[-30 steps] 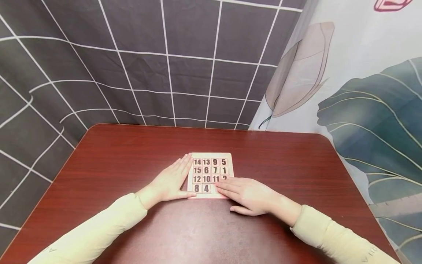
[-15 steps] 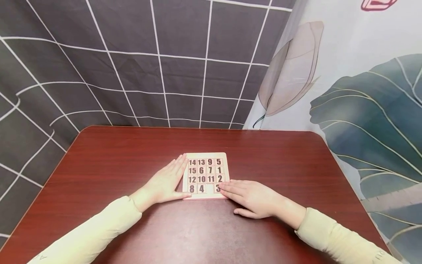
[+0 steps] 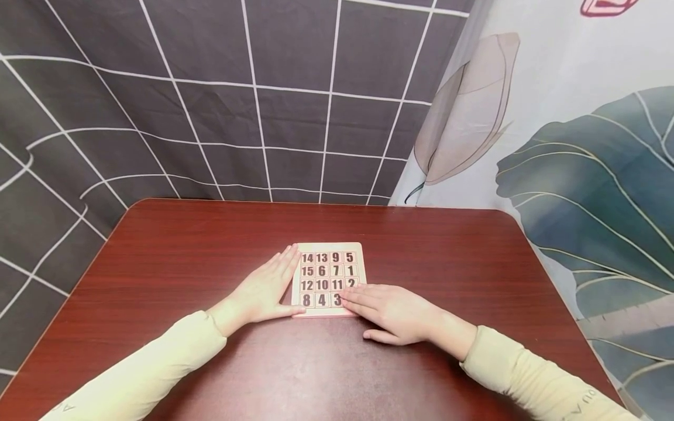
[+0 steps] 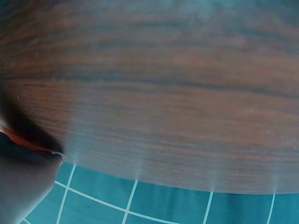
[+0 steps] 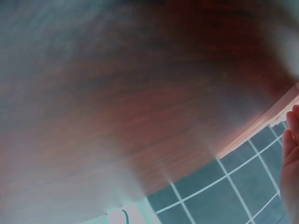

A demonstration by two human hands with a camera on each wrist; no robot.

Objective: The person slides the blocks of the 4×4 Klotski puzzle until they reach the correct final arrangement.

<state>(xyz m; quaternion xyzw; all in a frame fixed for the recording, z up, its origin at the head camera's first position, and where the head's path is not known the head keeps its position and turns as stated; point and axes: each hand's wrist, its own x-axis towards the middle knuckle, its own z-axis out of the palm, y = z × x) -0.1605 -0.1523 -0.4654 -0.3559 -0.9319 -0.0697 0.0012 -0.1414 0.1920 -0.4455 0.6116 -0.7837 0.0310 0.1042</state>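
Note:
A number sliding puzzle [image 3: 327,248] lies flat on the table, its cream frame holding rows of numbered tiles. My left hand [image 3: 258,292] rests along its left edge, fingers straight, with the thumb at the lower left corner. The straight fingers of my right hand [image 3: 397,313] touch the lower right of the board. They partly cover the 3 tile [image 3: 337,300] and the 2 tile, and hide the bottom right corner slot. Part of the left hand [image 4: 28,186] shows in the left wrist view. In the right wrist view, the right hand [image 5: 290,158] appears beside the board's edge [image 5: 254,133].
The reddish-brown wooden table [image 3: 210,234] extends around the board. Behind it hangs a dark grid-patterned curtain [image 3: 295,117], and a pale leaf-print curtain [image 3: 574,175] hangs at the right.
Since half a second ago, the 3 tile has slid left beside the 4, and my right hand has moved left with it. The left hand stays at the board's left edge.

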